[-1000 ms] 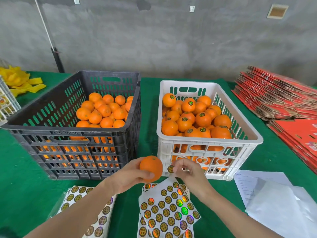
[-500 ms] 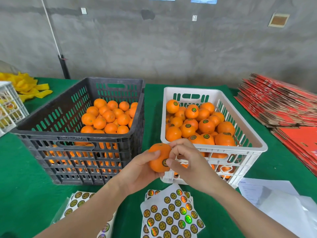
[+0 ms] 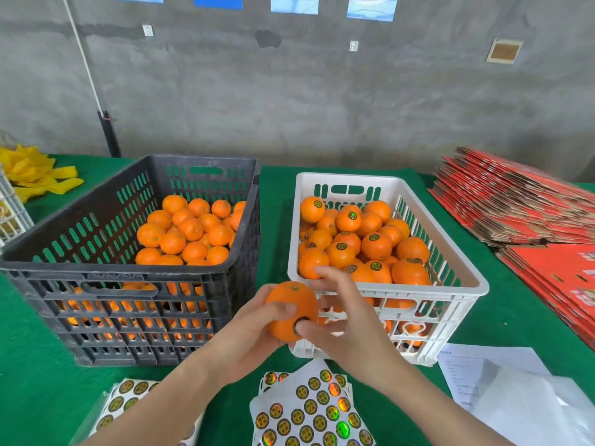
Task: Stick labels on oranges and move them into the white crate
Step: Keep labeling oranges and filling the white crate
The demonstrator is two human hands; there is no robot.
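We hold one orange (image 3: 289, 304) in our left hand (image 3: 254, 336), fingers and thumb curled round it. It is up in the air, just in front of the near wall of the white crate (image 3: 386, 289) and above the sticker sheets (image 3: 309, 410) on the green tabletop (image 3: 32, 365). The orange is almost round. Its little green stem spot points up, so it stands upright.

The label (image 3: 298, 320) sits low on the side that faces us. Our right hand (image 3: 347, 323) has loose, spread fingers, and its thumb presses on the label.

The white crate holds many oranges with labels on top. The black crate (image 3: 128, 272) on the left holds plain oranges. Red cardboard (image 3: 515, 201) is stacked far right.
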